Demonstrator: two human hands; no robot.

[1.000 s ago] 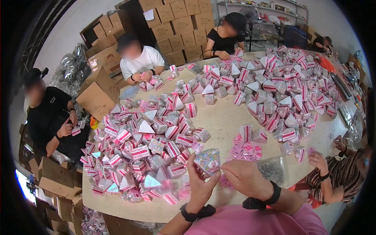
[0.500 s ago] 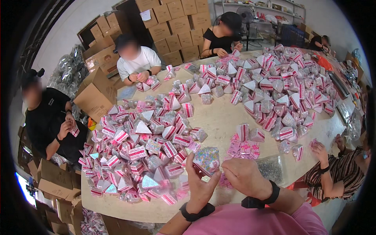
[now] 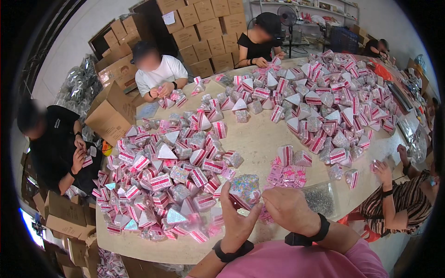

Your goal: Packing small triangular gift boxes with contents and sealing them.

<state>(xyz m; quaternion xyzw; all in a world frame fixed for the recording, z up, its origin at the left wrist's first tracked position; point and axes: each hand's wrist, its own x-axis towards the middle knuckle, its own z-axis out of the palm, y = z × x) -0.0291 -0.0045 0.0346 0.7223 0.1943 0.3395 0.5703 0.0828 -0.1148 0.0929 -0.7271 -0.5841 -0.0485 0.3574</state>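
Observation:
My left hand (image 3: 238, 222) grips a cake-slice-shaped piece (image 3: 245, 189) between thumb and fingers. Its speckled, multicoloured top faces up, and a pink layer shows on its side. Close against the slice's right corner is my right hand (image 3: 288, 208), fingers bent and pressed together. Whatever sits in that pinch is hidden or too small to make out. Just beyond the hands lies a heap of small pink printed cards (image 3: 287, 175). Beside my right wrist, a clear plastic bag (image 3: 320, 197) contains many tiny dark metal-looking bits.
A large pile of wrapped cake-slice pieces (image 3: 162, 178) covers the table's left side. Another pile (image 3: 333, 99) spreads over the far right. Several people sit or stand around the table (image 3: 257, 139). Cardboard boxes (image 3: 111, 113) stand at the left and back.
My hands and the slice stay almost where they were. The person at the left bends the head lower; at the right, a person's hand shifts slightly near the table edge.

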